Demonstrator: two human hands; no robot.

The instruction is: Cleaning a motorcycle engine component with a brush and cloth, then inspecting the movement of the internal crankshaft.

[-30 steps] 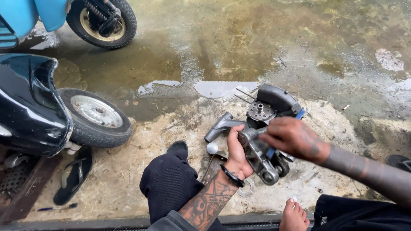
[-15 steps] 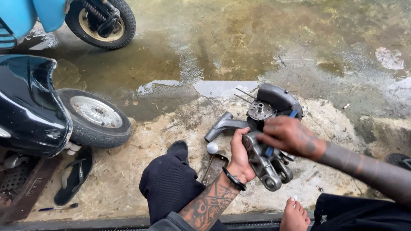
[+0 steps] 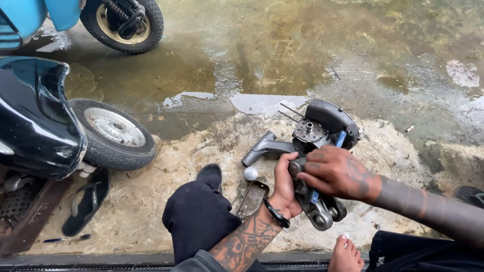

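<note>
Left hand (image 3: 285, 186): tattooed forearm with a black wristband; palm against the left side of the engine assembly (image 3: 315, 166); fingers curled onto its metal housing, grasping it.
Right hand (image 3: 337, 173): tattooed, reaching in from the right; laid over the middle of the same assembly; fingertips pinched on a small round grey part (image 3: 296, 166) at the housing; just beside the left hand's fingers.
Engine assembly: grey and black metal scooter engine block, lying on the rough pale patch of the concrete floor (image 3: 166, 201); between the person's two legs; a dark curved cover (image 3: 330, 117) at its far end; a round studded hub (image 3: 308, 131) facing up beneath that cover; two thin studs sticking out toward the wet ground; a ring-shaped mounting eye (image 3: 319, 220) at the near end.
Blue-handled tool (image 3: 341, 139): leaning along the assembly under the right hand; its lower end hidden.
Grey metal arm (image 3: 264, 148): juts from the assembly's left side, resting on the floor.
White ball (image 3: 250, 173): on the floor just left of the left hand.
Flat metal plate (image 3: 253, 198): beside the bent knee (image 3: 199, 214) in dark trousers.
Bare foot (image 3: 346, 254): at the bottom edge, near the mounting eye.
Black scooter (image 3: 35, 121): at left, its front wheel (image 3: 113, 133) on the floor; well apart from the hands.
Black sandal (image 3: 86, 202): below that wheel.
Blue scooter wheel (image 3: 122, 22): top left, on wet concrete.
</note>
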